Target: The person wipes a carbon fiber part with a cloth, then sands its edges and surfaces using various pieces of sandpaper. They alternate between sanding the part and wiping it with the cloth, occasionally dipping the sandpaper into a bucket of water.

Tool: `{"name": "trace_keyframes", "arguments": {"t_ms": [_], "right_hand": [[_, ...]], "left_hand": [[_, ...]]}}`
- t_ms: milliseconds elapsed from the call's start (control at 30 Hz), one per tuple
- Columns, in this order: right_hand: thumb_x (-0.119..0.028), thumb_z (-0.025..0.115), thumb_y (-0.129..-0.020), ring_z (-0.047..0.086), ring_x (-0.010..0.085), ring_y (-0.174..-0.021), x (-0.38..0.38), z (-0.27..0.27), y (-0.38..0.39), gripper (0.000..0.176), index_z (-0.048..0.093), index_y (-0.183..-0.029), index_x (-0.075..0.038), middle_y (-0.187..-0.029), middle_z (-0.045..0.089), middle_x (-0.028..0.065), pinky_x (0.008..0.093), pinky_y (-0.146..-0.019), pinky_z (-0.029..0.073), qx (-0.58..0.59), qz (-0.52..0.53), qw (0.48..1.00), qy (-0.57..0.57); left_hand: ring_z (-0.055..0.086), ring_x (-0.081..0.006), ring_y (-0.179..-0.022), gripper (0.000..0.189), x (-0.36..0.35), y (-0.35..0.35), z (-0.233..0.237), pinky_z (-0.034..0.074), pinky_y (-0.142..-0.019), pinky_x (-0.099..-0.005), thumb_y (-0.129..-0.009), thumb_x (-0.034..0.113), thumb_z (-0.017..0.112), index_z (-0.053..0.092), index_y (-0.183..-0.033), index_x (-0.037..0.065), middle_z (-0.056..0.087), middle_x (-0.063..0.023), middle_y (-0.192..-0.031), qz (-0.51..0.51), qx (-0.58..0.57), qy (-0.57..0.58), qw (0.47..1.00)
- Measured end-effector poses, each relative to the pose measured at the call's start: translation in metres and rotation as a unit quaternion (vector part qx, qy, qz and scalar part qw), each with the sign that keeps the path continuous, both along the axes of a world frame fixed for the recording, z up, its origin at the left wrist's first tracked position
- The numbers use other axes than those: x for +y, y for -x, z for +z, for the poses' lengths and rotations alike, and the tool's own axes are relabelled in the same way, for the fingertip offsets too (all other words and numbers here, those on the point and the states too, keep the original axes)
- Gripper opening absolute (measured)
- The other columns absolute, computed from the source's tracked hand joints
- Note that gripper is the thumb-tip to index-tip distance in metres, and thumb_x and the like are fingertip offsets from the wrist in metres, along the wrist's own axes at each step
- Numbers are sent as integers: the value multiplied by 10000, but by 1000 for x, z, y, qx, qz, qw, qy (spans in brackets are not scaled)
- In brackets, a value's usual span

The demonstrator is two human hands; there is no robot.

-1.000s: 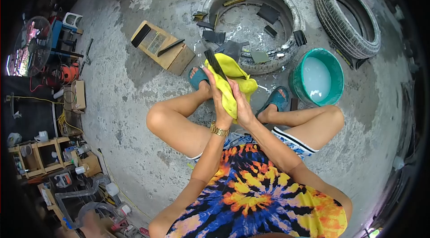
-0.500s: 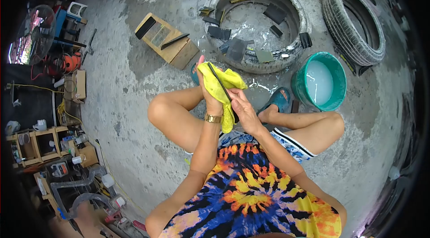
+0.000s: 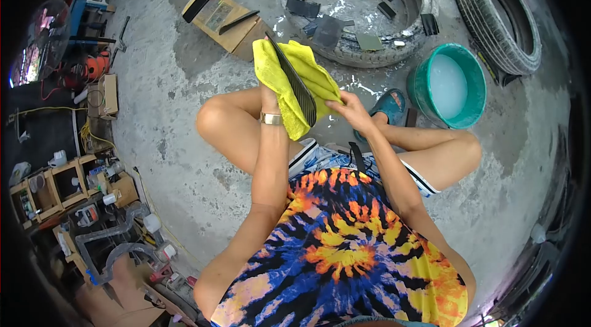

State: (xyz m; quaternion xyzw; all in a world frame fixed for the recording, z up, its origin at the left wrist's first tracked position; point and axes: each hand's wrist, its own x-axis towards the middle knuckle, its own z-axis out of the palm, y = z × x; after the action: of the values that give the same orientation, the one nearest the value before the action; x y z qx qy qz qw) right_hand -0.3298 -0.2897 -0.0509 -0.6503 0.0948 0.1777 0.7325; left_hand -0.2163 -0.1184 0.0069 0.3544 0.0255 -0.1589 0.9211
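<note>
A bright yellow cloth (image 3: 317,77) is spread open in front of me, with a long black ribbed piece (image 3: 297,84) lying in its fold. My left hand (image 3: 268,98), below a gold watch, is mostly hidden behind the cloth and grips it together with the black piece from beneath. At the cloth's lower right edge, the fingers of my right hand (image 3: 353,110) pinch the fabric. The exact kind of the black piece cannot be made out.
Ahead, a tire (image 3: 381,56) lies flat with dark pieces on its rim and inside. A green bucket (image 3: 477,96) of cloudy liquid stands at right, near another tire (image 3: 502,19). A wooden box (image 3: 246,37) sits ahead left; tools and crates line the left side.
The cloth has been opened out, exposing the black piece's ribbed face. Both hands have moved up and farther from my body, and my right hand has shifted right to the cloth's edge.
</note>
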Motion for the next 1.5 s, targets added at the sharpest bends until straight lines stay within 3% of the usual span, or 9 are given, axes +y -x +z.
{"name": "trace_keyframes", "arguments": {"t_ms": [67, 267, 433, 533, 733, 800, 933, 1233, 1500], "right_hand": [[-204, 640, -892, 600, 121, -972, -8, -1, 10, 392, 566, -1219, -1, -1043, 659, 29, 268, -879, 461, -41, -6, 999, 12], [-262, 570, -850, 574, 194, -1116, -16, 56, 40, 563, 473, -1312, 45, -1222, 592, 131, 319, -998, 421, 47, -98, 884, -454], [-198, 582, -924, 423, 182, -1279, 22, 54, 15, 670, 230, -1466, -20, -1413, 408, 73, 304, -1055, 338, -100, -173, 965, -171], [-107, 610, -900, 469, 148, -1168, 33, 63, -10, 479, 405, -1321, -5, -1233, 515, 86, 300, -1000, 376, -162, -226, 960, -7], [-29, 635, -856, 562, 144, -1026, 36, 48, -28, 420, 437, -1226, -4, -1094, 582, 68, 256, -856, 457, -168, -279, 942, -78], [-42, 634, -853, 514, 159, -1124, 37, 56, -13, 496, 409, -1293, -5, -1183, 539, 100, 294, -949, 415, -181, -212, 956, 89], [-3, 638, -832, 481, 132, -1154, 40, 60, 11, 554, 394, -1329, -6, -1280, 497, 87, 283, -961, 401, -137, -210, 967, -52], [-15, 602, -841, 588, 120, -969, 4, 55, -50, 289, 537, -1120, 27, -1038, 634, 67, 284, -853, 474, -109, -225, 964, -88], [-10, 599, -844, 519, 135, -1143, 30, 47, -8, 522, 404, -1328, 12, -1214, 562, 74, 271, -955, 411, -208, -186, 958, 67]], "left_hand": [[581, -142, -968, 417, 14, -16, -23, 513, -845, -322, -993, 325, 475, 432, -1377, 169, 576, -8, -1133, 57, -5, -30, 998], [570, -118, -929, 496, -14, -7, 0, 507, -783, -257, -956, 88, 491, 305, -1416, 119, 533, -39, -1121, 146, -63, -198, 967], [518, -162, -1041, 515, -28, 4, -3, 465, -870, -286, -961, 109, 512, 289, -1424, 95, 456, -84, -1248, 167, -126, -221, 953], [346, -219, -1298, 561, -41, 26, -6, 299, -1079, -344, -955, 93, 526, 245, -1434, 16, 300, -134, -1453, 139, -154, -315, 926], [361, -217, -1298, 645, -41, 47, -14, 322, -1068, -338, -922, 5, 541, 194, -1464, 50, 274, -138, -1470, 71, -56, -174, 981], [458, -194, -1208, 662, -32, 26, -32, 406, -992, -308, -927, 0, 530, 168, -1474, 89, 322, -130, -1442, 136, -97, -255, 952], [548, -112, -1005, 603, -29, 12, 0, 481, -835, -258, -957, 72, 534, 203, -1459, 122, 474, -92, -1290, 134, 0, -106, 985], [491, -160, -1156, 601, -55, 49, 3, 421, -962, -295, -939, 50, 558, 213, -1430, 23, 476, -110, -1302, 62, -27, -128, 990], [545, -130, -1036, 235, -47, 35, -29, 473, -853, -258, -990, 157, 466, 454, -1205, 63, 533, -37, -1148, 75, -73, -184, 977]]}}
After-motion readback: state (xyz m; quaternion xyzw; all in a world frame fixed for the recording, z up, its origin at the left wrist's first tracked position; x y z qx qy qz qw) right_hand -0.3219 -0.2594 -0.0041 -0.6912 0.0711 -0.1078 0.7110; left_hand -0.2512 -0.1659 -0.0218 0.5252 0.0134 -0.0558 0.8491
